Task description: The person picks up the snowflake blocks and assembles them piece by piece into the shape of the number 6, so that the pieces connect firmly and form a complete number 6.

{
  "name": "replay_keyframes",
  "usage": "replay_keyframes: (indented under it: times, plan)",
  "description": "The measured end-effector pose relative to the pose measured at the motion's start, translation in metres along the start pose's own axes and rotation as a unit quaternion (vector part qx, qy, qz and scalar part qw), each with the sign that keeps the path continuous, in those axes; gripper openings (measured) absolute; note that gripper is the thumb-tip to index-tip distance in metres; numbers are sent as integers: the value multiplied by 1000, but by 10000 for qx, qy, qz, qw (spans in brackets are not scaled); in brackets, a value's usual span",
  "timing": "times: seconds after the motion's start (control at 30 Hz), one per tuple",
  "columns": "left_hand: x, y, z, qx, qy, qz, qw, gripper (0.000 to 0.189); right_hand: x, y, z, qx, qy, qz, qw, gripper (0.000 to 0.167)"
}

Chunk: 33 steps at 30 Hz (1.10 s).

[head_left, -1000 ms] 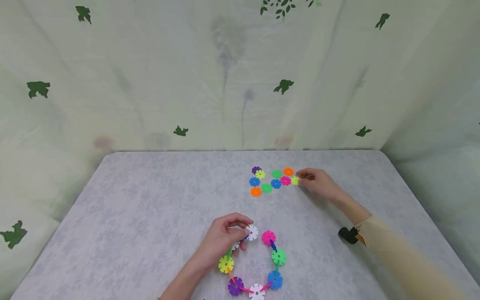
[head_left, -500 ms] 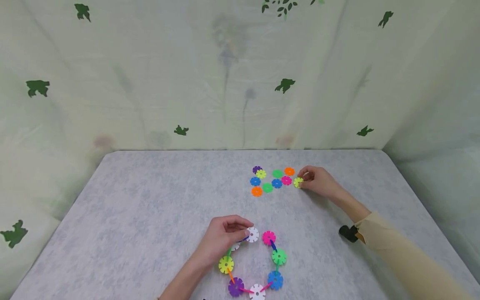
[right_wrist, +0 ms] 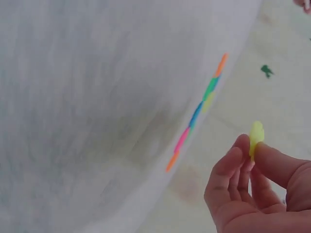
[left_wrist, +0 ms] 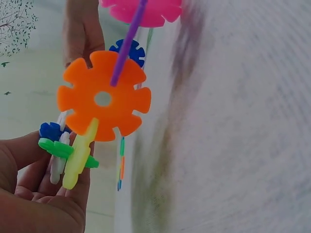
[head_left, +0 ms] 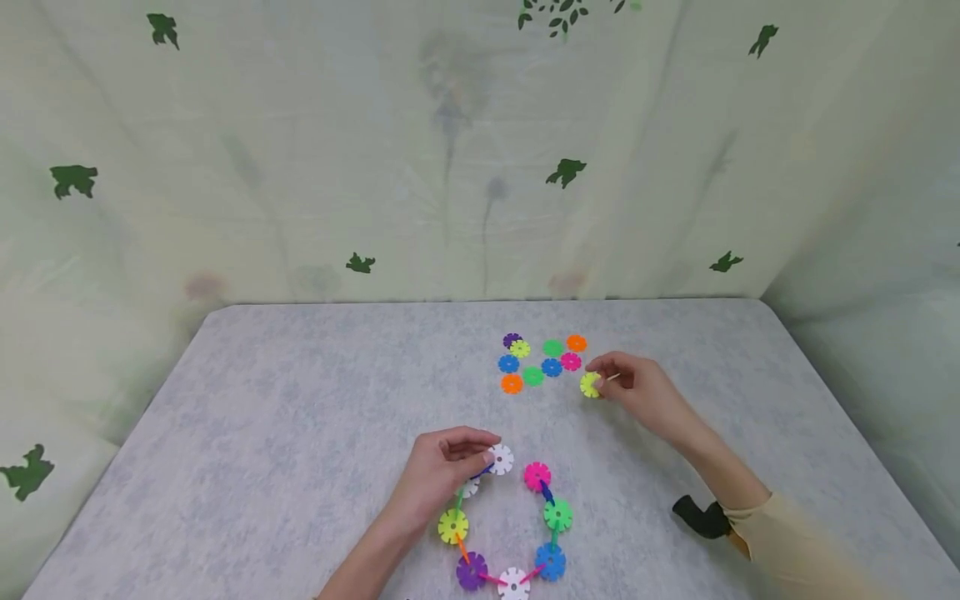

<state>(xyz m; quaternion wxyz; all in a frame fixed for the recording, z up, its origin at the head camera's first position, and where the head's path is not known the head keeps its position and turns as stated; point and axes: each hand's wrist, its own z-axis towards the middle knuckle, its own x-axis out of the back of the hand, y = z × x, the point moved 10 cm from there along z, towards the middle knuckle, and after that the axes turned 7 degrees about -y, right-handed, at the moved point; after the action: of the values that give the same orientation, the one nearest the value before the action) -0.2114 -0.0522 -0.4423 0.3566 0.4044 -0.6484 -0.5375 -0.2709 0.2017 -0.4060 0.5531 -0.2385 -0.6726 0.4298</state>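
1. While the right hand (head_left: 645, 387) is pinching a notched yellow disc (head_left: 589, 384) between thumb and index fingertip, its other fingers are curving loosely toward the palm
2. That disc is being held up off the tabletop (head_left: 315, 400), just beside the loose discs (head_left: 551, 367)
3. Those loose discs are lying near the tabletop's far edge, right of its middle, with another yellow disc (head_left: 520, 348) overlapping a purple one (head_left: 509, 341)
4. Toward the tabletop's near side, the left hand (head_left: 438, 467) is gripping a chain of discs (head_left: 472, 572), thumb and fingers bent around it just beside a white disc (head_left: 501, 459)
5. The chain is forming an open ring, a gap separating that white disc from a pink disc (head_left: 537, 476)
6. Beyond the far edge, a pale sheet (head_left: 300, 125) with green bird shapes is hanging
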Motion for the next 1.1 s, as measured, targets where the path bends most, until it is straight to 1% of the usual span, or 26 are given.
replay_keyframes:
  times: [0.1,0.2,0.27,0.4,0.57,0.7,0.77,0.93,1.1]
  plan:
    - [0,1,0,14,26,-28,10000,22,-7,-5,-12,-96,143,402,9990,23]
    - [1,1,0,26,56,-61,10000,22,-20,-10,-22,-192,209,852,9960,21]
    - [0,2,-1,20,64,-75,9999,22,-30,-14,-28,-211,174,1152,9930,20]
    - [0,3,-1,-4,54,-81,10000,21,-48,-24,-37,-224,40,1454,9891,16]
    - [0,4,-1,-42,54,-51,10000,21,-68,-34,-43,-267,-90,1541,9876,12]
    - [0,4,-1,-79,50,-67,9999,23,-80,-38,-45,-435,-42,1503,9877,9]
    - [-1,5,-1,-68,43,-80,9999,23,-85,-41,-46,-436,-55,1480,9880,9]
    - [-1,5,-1,-3,49,-133,9999,23,-92,-47,-47,-315,-146,1511,9879,8]
    - [-1,6,-1,-55,63,-271,9996,25,-93,-47,-48,-340,-10,1468,9886,6]
